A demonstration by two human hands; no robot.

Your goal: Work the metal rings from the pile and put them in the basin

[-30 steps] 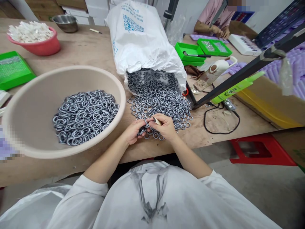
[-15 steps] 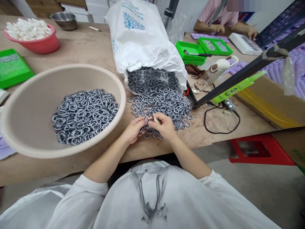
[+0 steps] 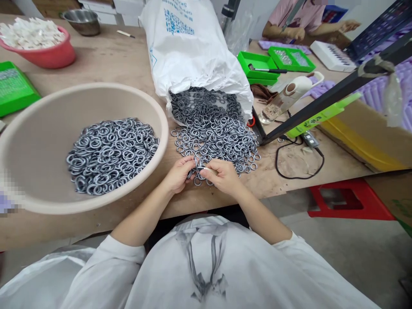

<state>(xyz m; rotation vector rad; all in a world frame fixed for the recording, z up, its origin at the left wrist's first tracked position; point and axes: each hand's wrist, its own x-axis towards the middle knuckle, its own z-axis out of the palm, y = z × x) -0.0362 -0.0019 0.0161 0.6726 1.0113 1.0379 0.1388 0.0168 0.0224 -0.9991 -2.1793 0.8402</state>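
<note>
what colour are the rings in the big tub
The rings are grey with a silvery sheen, seen best in the head view.

right hand [image 3: 224, 175] turned, small tool [image 3: 210, 170] now flatter

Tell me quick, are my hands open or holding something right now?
Left hand: closed, fingers holding gray rings.
Right hand: closed, holding a small pale-handled tool.

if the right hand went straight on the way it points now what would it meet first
Likely the rings in the left hand; the tool in the right hand looks near or touching them, though depth is unclear.
</note>
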